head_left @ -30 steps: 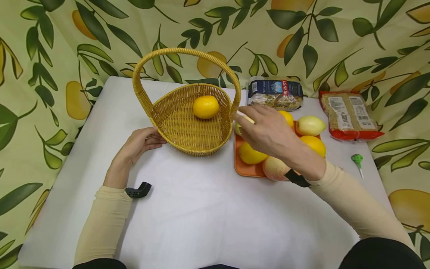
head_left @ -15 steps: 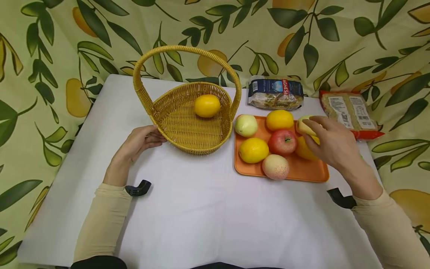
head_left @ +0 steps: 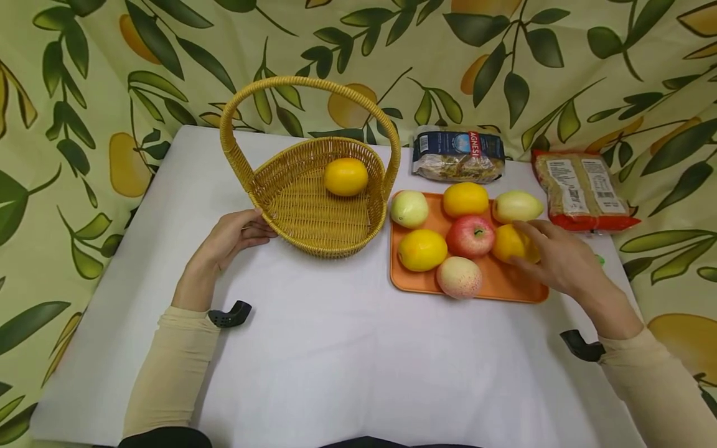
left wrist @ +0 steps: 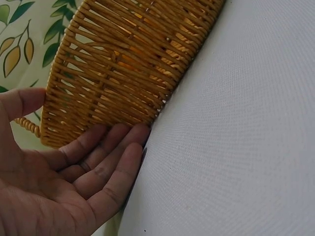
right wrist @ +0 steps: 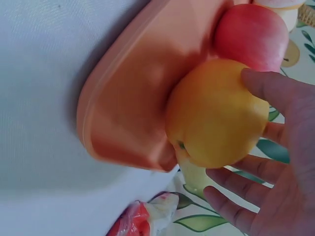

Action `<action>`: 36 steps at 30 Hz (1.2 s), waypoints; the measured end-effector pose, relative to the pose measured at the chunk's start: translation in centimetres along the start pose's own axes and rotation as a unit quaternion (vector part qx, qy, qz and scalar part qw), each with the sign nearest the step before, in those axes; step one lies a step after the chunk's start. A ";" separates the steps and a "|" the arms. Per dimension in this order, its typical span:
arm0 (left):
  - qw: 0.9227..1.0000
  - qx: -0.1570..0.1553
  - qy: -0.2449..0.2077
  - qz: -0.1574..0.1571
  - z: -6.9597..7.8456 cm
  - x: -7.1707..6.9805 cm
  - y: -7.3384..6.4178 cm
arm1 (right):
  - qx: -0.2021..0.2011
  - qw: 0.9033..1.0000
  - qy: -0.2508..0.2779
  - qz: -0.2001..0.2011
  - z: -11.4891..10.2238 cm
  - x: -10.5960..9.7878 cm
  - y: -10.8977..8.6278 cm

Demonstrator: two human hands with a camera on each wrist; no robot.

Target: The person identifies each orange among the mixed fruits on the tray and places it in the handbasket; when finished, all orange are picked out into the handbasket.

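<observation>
My left hand [head_left: 232, 239] steadies the wicker basket [head_left: 313, 230] from its left side. In the left wrist view its thumb meets the rim while the fingertips touch the woven wall [left wrist: 113, 73] near the base. One yellow fruit [head_left: 345, 177] lies inside the basket. Over the right end of the orange tray [head_left: 487, 289], my right hand [head_left: 566, 258] spreads thumb and fingers around a yellow-orange fruit [right wrist: 216, 115] with a green stem mark. The thumb tip overlaps that fruit's side; the other fingers reach behind it. A red apple [head_left: 471, 236] sits beside it.
Also on the tray are a pale green fruit [head_left: 409, 209], a speckled peach [head_left: 459, 277], a lemon-like fruit [head_left: 422, 250], another yellow fruit [head_left: 466, 199] and a pale oval fruit [head_left: 518, 206]. Behind stand a pasta bag [head_left: 459, 154] and a red-edged packet [head_left: 582, 190].
My right hand has let go of the pale green fruit at the tray's left, swung right past the pale oval fruit, and come down around the yellow-orange one. The left hand stays at the basket.
</observation>
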State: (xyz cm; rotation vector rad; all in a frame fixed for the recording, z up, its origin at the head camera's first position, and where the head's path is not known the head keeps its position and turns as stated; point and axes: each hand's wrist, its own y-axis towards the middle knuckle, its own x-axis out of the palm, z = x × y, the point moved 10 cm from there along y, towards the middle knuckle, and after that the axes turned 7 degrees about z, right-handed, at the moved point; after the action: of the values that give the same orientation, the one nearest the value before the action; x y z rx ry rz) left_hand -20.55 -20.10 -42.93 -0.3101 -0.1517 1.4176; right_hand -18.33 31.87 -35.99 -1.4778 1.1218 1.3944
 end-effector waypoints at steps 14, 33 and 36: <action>1.000 -0.006 0.004 0.003 -0.2 0.2 -0.3 | -0.043 0.998 0.005 0.045 -1.0 0.3 0.3; 1.000 -0.006 0.001 0.004 0.0 0.1 -0.2 | 0.005 1.000 0.005 0.018 -0.4 -0.8 0.6; 1.000 -0.005 0.000 0.004 0.1 0.0 -0.2 | -0.012 0.999 0.004 0.050 -1.1 -2.4 0.7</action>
State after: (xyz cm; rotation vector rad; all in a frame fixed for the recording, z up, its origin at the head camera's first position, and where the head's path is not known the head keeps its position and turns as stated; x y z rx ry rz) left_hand -20.42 -20.09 -42.81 -0.3193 -0.1564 1.4250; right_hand -18.71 30.83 -33.53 -1.4636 1.2022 1.4760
